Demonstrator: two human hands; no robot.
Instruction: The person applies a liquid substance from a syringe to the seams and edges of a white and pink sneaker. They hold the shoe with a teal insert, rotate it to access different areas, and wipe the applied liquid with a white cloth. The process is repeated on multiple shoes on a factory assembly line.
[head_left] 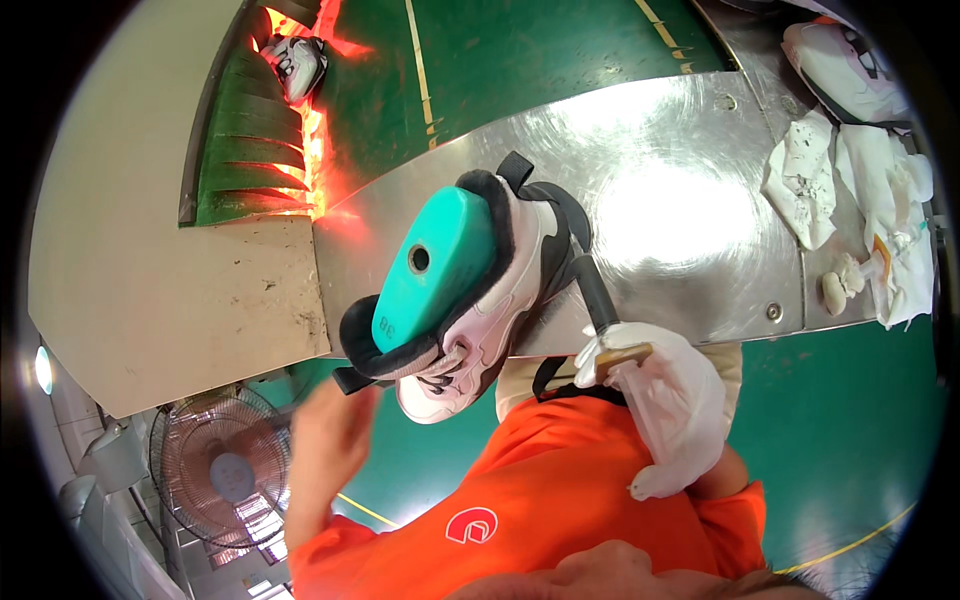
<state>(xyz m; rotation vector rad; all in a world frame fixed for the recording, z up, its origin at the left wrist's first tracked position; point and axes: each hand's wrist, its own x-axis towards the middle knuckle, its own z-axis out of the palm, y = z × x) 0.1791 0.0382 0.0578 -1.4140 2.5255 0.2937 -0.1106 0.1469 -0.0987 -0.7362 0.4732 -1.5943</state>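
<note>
A pale pink and white sneaker (508, 318) with black lining is raised and tilted over the front edge of the metal table, a teal shoe last (445, 250) filling its opening. By its black tongue tab is my bare left hand (335, 425); its fingers are blurred and partly hidden, so whether it grips the shoe does not show. My right hand (680, 395), in a loose white glove, is closed on a dark-handled tool (597, 290) whose thin metal end reaches the shoe's heel side. A flat wooden piece (622, 358) also sits in those gloved fingers.
A glowing red tunnel opening with a green strip curtain (250, 150) is at the far left, another sneaker (298, 68) at its mouth on a green belt (520, 60). At right lie a sneaker (845, 75), white cloths (803, 180) and a brush (882, 262). A fan (232, 475) stands left.
</note>
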